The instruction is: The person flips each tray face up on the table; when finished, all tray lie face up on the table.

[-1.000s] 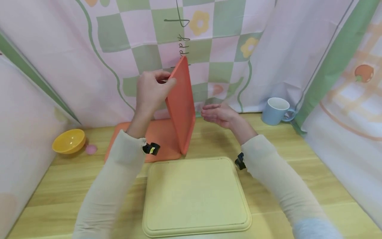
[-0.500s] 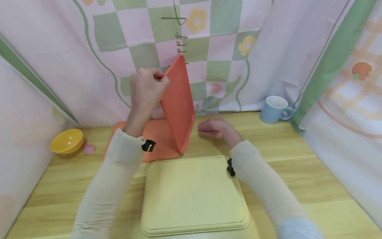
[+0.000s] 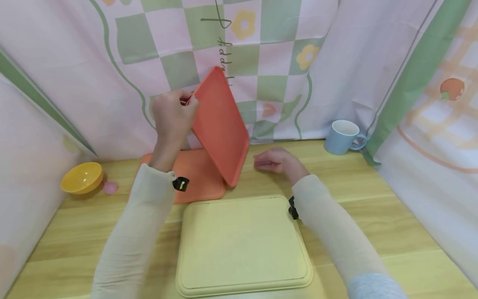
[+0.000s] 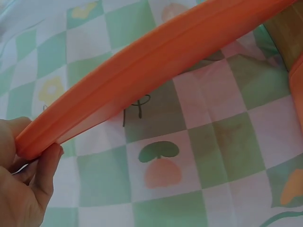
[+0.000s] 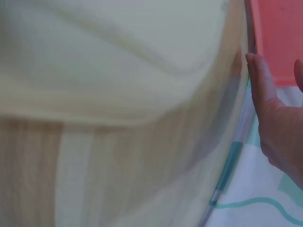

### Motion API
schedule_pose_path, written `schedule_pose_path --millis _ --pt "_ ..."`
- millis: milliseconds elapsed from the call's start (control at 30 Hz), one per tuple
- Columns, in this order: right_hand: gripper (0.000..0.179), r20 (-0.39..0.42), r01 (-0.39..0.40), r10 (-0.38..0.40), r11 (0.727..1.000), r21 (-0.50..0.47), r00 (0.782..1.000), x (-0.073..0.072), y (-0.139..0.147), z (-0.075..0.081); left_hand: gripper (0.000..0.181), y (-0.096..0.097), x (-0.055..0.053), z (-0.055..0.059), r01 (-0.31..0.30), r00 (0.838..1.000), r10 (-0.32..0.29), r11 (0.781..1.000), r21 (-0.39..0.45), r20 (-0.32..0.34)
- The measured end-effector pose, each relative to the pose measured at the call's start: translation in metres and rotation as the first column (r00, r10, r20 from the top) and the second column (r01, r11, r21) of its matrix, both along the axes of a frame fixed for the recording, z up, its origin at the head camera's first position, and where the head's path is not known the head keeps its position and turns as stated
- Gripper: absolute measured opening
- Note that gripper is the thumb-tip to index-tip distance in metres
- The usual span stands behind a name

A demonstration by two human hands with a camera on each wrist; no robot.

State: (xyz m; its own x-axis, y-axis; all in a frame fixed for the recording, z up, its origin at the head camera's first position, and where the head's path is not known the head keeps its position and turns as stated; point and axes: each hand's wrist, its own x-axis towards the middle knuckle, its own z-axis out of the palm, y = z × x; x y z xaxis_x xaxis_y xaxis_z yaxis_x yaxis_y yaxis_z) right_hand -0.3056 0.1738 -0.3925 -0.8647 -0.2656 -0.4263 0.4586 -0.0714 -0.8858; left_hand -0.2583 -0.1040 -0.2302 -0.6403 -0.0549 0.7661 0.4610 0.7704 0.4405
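My left hand (image 3: 172, 112) pinches the upper left edge of an orange rectangular tray (image 3: 220, 124) with a shallow raised rim. The tray is tipped up and leans left, its lower edge near the tabletop. In the left wrist view, thumb and fingers (image 4: 47, 177) grip the tray's corner from both sides. Flat and partly under the raised one lies a second orange tray-like piece (image 3: 199, 178). To the right of the raised tray, my right hand (image 3: 278, 161) is low over the table, fingers straight and pointing at the tray, holding nothing.
Nearest me lies a pale yellow tray (image 3: 244, 245), flat on the wooden table (image 3: 358, 195). A yellow bowl (image 3: 82, 178) and a small pink object (image 3: 110, 187) sit at left. At the back right stands a blue mug (image 3: 342, 138), before a patterned curtain (image 3: 278, 54).
My left hand has moved left, leaning the raised tray further over to the left. The right hand came down toward the table, then shifted slightly right.
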Motion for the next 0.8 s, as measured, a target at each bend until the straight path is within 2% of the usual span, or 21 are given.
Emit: schedule_pose_path --millis 100,267,367,500,733,800 --pt "0.041 -0.018 -0.014 0.014 1.0 0.014 1.0 -0.002 0.006 0.002 0.022 -0.004 -0.002 -0.004 0.015 0.999 -0.013 0.998 0.063 -0.03" --pt "0.047 -0.023 -0.007 0.008 1.0 0.03 1.0 -0.005 0.014 0.004 0.019 -0.008 -0.001 -0.009 0.023 1.0 -0.021 0.979 0.202 -0.01" --pt "0.038 -0.028 -0.006 0.007 1.0 0.018 1.0 -0.006 0.019 0.004 0.018 -0.01 -0.001 -0.012 0.041 0.999 -0.046 0.955 0.294 0.01" --pt "0.021 -0.019 0.028 -0.028 1.0 -0.007 0.999 -0.005 0.024 0.005 0.016 -0.01 0.0 -0.016 0.061 0.997 -0.073 0.926 0.372 0.019" --pt "0.052 -0.013 0.114 -0.115 0.992 -0.054 0.993 -0.002 0.03 0.014 0.015 -0.01 0.0 -0.023 0.063 0.998 -0.068 0.904 0.423 -0.004" --pt "0.054 -0.02 0.133 -0.134 0.99 -0.052 0.991 -0.002 0.034 0.016 0.014 -0.011 0.0 -0.027 0.071 0.997 -0.074 0.895 0.44 -0.011"
